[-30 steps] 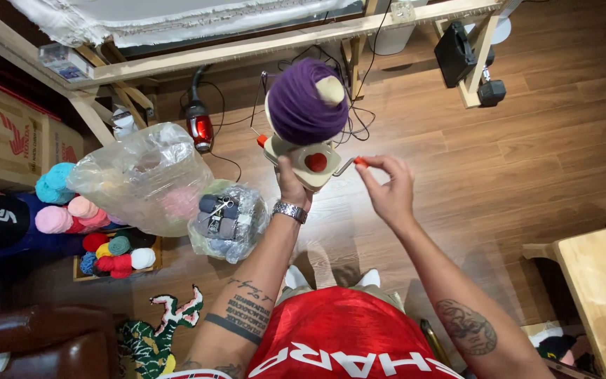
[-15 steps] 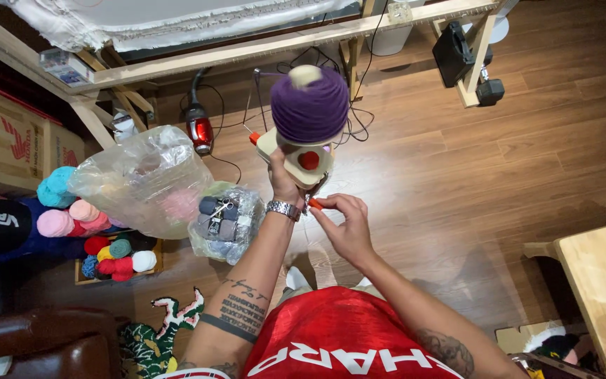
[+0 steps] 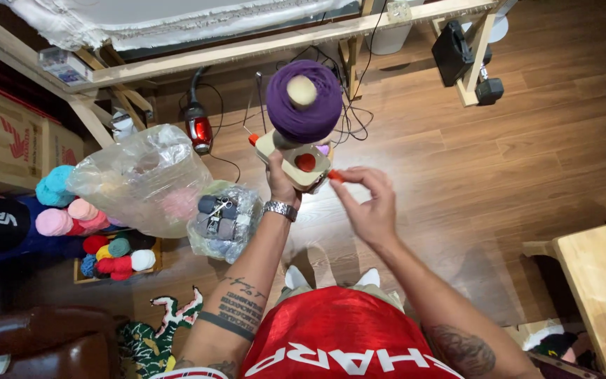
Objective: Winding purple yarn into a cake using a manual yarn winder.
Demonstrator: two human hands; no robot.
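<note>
While I look straight down thru the head cam, I see a brown wood-plank floor (image 3: pixel 527 161) w/ a pale wooden frame (image 3: pixel 261 45) across the top and white cloth (image 3: pixel 156 21) draped over it. Cables trail under the frame beside a red handheld tool (image 3: pixel 198 130). At left sit cardboard boxes (image 3: pixel 8 140), a big clear plastic bag (image 3: pixel 142 179), a smaller clear bag (image 3: pixel 226 221) of grey yarn, and a pile of yarn balls (image 3: pixel 85 235) in teal, pink, red and white. A light wooden worktop (image 3: pixel 590 281) pokes in at right w/ more yarn on its edge.

The yarn winder (image 3: pixel 301 158) is held up in the air above the floor, centre frame: a small pale wooden body w/ a red round knob on its face, and a fat cake of purple yarn (image 3: pixel 304 98) wound on top around a cream core. My left hand (image 3: pixel 280 181) has its grip clenched around the winder's base from below, metal watch (image 3: pixel 280 209) on the wrist. My right hand (image 3: pixel 367 203) is just beside the winder, fingertips pinched on its small orange-red crank handle (image 3: pixel 334 175) at the right side.
</note>
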